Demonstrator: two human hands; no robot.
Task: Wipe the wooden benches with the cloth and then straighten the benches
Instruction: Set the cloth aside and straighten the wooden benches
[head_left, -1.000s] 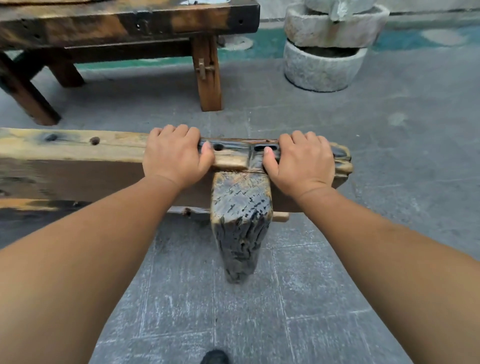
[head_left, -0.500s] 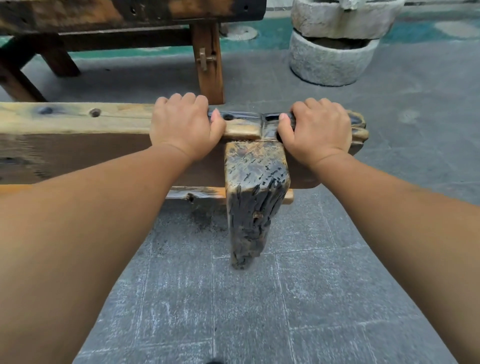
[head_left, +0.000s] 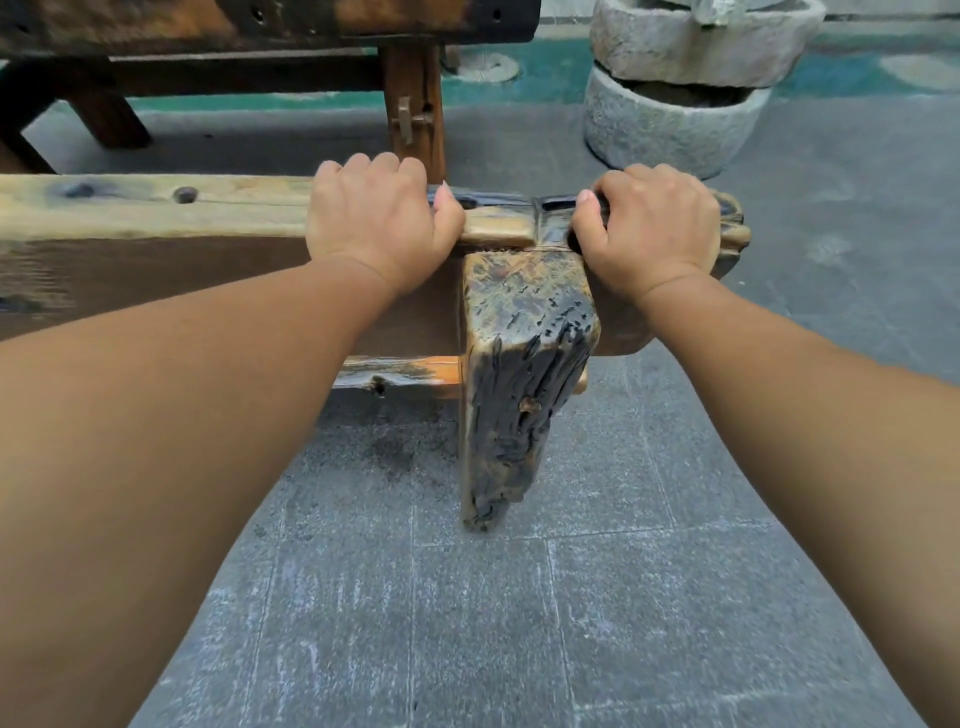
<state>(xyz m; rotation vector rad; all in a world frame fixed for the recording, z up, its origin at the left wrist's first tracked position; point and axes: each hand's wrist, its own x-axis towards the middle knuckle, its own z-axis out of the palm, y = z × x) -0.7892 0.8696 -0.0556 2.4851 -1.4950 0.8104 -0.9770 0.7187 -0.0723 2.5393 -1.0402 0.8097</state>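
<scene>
While left hand (head_left: 374, 218) and right hand (head_left: 654, 223) clamp it | bench (head_left: 156, 208) long axis runs left-right

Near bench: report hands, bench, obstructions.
Left hand, right hand grip near bench at top edge, flanking its leg. Far bench, stone basins ahead, not touching.

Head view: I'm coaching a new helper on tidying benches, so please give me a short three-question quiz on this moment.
1. True or false: the left hand and right hand both grip the near bench, one on each side of its leg.
2. What stands on the floor beyond the near bench, at upper right? A) stacked stone basins B) a plastic bucket C) a chair
3. Short answer: does either hand hold a cloth?
Key: 1 true; 2 A; 3 no, no cloth is in view.
</scene>
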